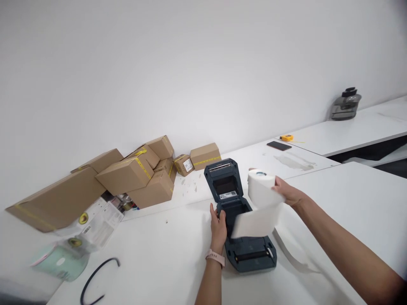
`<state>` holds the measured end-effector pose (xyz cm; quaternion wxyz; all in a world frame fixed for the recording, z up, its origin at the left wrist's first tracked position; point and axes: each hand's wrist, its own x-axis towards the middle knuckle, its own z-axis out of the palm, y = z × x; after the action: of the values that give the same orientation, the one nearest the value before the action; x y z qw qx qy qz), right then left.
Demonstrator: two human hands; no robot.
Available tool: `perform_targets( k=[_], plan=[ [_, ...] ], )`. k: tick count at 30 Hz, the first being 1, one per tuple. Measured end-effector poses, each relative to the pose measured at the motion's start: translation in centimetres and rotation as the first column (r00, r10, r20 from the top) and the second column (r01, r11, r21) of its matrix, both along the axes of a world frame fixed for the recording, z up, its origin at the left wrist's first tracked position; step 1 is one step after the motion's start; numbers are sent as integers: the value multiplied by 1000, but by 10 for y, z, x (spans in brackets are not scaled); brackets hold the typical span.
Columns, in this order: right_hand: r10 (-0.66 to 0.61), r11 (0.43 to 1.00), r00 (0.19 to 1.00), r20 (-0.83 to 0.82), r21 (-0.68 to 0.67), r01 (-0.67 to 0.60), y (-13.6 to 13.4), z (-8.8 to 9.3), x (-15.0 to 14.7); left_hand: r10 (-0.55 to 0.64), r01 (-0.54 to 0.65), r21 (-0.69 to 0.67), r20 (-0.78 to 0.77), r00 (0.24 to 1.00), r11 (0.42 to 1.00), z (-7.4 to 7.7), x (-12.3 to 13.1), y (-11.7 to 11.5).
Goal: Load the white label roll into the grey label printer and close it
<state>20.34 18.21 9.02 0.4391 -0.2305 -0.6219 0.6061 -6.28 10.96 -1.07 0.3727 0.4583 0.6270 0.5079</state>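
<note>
A dark label printer (251, 258) stands on the white table with its lid raised, showing the inner bay. My left hand (218, 226) grips the printer's left side, thumb and fingers at the edge of the bay; a pink band is on that wrist. Above the printer's right side, my right hand (288, 191) holds a white label roll (259, 188) by its side. A loose end of the roll hangs down over the bay, slightly blurred. Behind it, a long curled white paper strip (291, 252) lies on the table to the right of the printer.
Cardboard boxes (127, 176) are piled at the back left. Plastic packaging (98, 224), a mint-green container (62, 260) and a black cable (92, 279) lie at left. A phone (279, 145), yellow tape measure (286, 138) and dark translucent jug (346, 105) are at back right.
</note>
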Motion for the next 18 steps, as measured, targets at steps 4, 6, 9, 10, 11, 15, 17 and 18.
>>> perform_targets(
  k=[4, 6, 9, 10, 11, 15, 17, 18],
  plan=[
    [-246, 967, 969, 35, -58, 248, 20, -22, 17, -31, 31, -37, -14, 999, 999, 4, 0, -3],
    [-301, 949, 952, 51, -80, 304, 33, -41, 18, -28, 28, -46, -16, 999, 999, 5, 0, -4],
    [-354, 924, 925, 135, -104, 369, 49, -73, 15, -29, 28, -37, -8, 1000, 999, 6, 0, -4],
    [-361, 919, 918, 163, -107, 381, 52, -83, 14, -27, 27, -35, -7, 1000, 999, 5, 0, -3],
    [-362, 916, 913, 188, -109, 386, 54, -91, 12, -26, 25, -36, -8, 1000, 999, 4, 0, -3],
    [-323, 925, 907, 271, -111, 362, 54, -108, 4, -27, 26, -44, -17, 1000, 999, 3, -1, -1],
    [-294, 936, 911, 289, -105, 336, 52, -110, 4, -30, 30, -45, -18, 999, 999, 3, -1, -1],
    [-285, 940, 913, 293, -101, 326, 50, -110, 6, -33, 32, -44, -17, 999, 999, 3, -1, -2]
  ],
)
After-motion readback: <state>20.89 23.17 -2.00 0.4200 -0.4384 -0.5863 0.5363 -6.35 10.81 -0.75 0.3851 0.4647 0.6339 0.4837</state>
